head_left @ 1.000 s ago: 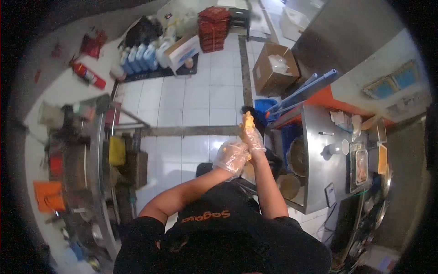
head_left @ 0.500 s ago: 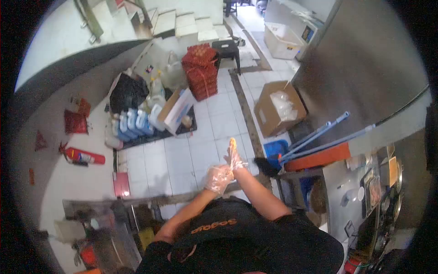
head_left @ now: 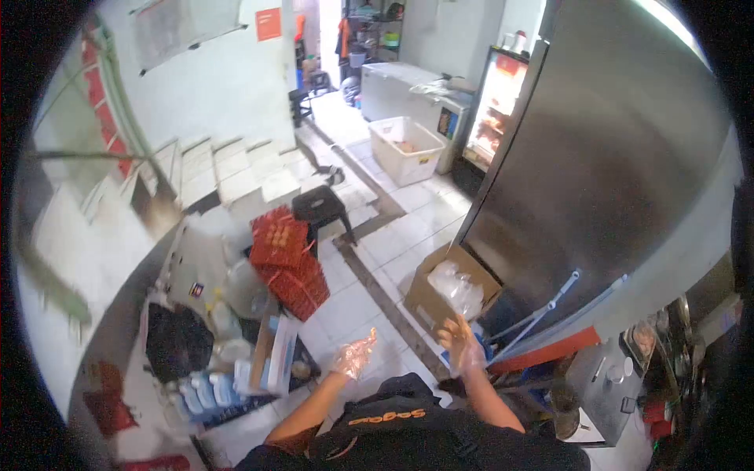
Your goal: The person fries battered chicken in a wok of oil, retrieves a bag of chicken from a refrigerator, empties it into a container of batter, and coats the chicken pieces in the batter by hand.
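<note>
My left hand (head_left: pixel 355 355), in a clear plastic glove, is held out over the tiled floor. Its fingers are stretched and nothing shows in them. My right hand (head_left: pixel 463 345) is raised to the right, apart from the left. Its fingers are spread, with yellow-orange smears on the fingertips, and clear plastic (head_left: pixel 472 363) wraps its palm and wrist. In the view it overlaps the lower edge of a cardboard box (head_left: pixel 422 304), which holds whitish plastic bags (head_left: pixel 455 289). Whether the hand touches the box cannot be made out.
Red egg trays (head_left: pixel 287 263) are stacked beside a black stool (head_left: pixel 320 206). Blue-labelled jugs (head_left: pixel 206 392) stand at lower left. A white tub (head_left: pixel 404 151) sits farther back near a lit display fridge (head_left: pixel 496 106). Blue poles (head_left: pixel 542 314) lean by a large metal panel (head_left: pixel 597 157).
My hands were together, the left at the right wrist; now they are apart. The view has tilted up, bringing the back of the room into sight.
</note>
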Tool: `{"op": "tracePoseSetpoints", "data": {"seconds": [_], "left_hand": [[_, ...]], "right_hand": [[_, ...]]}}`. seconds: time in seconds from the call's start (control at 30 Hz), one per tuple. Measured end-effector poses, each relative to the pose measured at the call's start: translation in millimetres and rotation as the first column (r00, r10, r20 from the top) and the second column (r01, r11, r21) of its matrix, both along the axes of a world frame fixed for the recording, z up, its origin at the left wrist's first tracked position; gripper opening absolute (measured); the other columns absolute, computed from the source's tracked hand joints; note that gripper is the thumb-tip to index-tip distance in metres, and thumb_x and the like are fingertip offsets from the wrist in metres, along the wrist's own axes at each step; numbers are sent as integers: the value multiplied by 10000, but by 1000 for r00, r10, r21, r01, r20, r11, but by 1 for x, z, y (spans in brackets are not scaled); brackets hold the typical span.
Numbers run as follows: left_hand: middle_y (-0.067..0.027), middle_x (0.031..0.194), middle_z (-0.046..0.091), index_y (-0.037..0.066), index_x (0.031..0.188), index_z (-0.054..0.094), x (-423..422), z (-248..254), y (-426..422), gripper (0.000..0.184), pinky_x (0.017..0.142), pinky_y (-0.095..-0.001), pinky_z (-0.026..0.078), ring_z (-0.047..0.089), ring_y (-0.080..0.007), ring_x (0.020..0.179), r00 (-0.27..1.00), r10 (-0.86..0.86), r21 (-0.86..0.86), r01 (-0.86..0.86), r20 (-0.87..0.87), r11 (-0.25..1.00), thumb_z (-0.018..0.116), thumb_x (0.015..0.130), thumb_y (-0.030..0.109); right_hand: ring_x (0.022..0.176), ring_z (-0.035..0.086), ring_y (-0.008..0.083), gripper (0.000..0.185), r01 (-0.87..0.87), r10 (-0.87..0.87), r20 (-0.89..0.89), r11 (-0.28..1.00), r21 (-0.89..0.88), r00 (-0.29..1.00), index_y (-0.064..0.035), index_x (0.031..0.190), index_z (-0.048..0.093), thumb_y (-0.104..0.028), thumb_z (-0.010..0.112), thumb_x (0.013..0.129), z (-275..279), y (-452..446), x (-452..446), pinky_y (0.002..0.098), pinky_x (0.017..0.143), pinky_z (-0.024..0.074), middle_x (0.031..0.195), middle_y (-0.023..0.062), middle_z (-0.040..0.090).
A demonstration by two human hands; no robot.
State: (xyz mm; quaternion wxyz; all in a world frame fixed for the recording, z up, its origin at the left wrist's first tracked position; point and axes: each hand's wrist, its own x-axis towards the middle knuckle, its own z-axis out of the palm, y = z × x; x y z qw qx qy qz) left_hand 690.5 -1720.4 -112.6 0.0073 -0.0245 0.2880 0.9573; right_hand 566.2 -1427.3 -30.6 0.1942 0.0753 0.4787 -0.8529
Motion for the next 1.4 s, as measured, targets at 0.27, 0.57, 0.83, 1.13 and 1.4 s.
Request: {"op": "tracePoseSetpoints", "data": {"seconds": [0.27,0.57,0.83,1.13,1.4], "left_hand": [[-93,1204,591,77,1227,580,-279,40,-115,473,839,-344,472,596,-184,1000,951,47,-922,282,305,265,502,917,426],[-91,769,667,90,958,708,-483,-19,-244,244,671,-324,492,633,-202,699,926,373,-996,-21,-53,-90,593,881,291],[-37,758,669,-6,867,686,-727,-8,-358,352,614,-336,479,629,-164,696,778,522,-934,334,349,127,573,931,321],[-142,1013,665,80,1124,635,-1150,-48,-349,372,797,-361,497,637,-284,913,998,-67,-990,4,13,-144,437,972,356],[-99,1121,646,93,1264,570,-1506,-38,-213,436,819,-302,465,605,-183,968,975,-207,-997,-82,-83,13,484,956,390]], "right_hand": [[654,567,194,317,356,-360,230,933,58,904,-66,1056,562,-321,609,875,-83,-4,-130,310,605,462,930,76,609],[799,577,173,362,273,-311,173,938,211,934,-57,1178,587,-271,593,885,-27,-150,-441,296,711,465,986,53,633],[784,580,159,353,267,-323,167,919,289,932,-70,1188,596,-258,574,890,-86,-186,-688,295,709,467,1000,43,637],[1110,531,200,424,475,-588,105,734,484,802,-42,1237,581,-281,559,889,-141,-167,-810,314,922,422,1182,85,617],[590,523,163,159,771,-853,302,516,373,425,-123,864,607,-255,530,910,-267,-104,-899,310,538,440,690,15,540]]}}
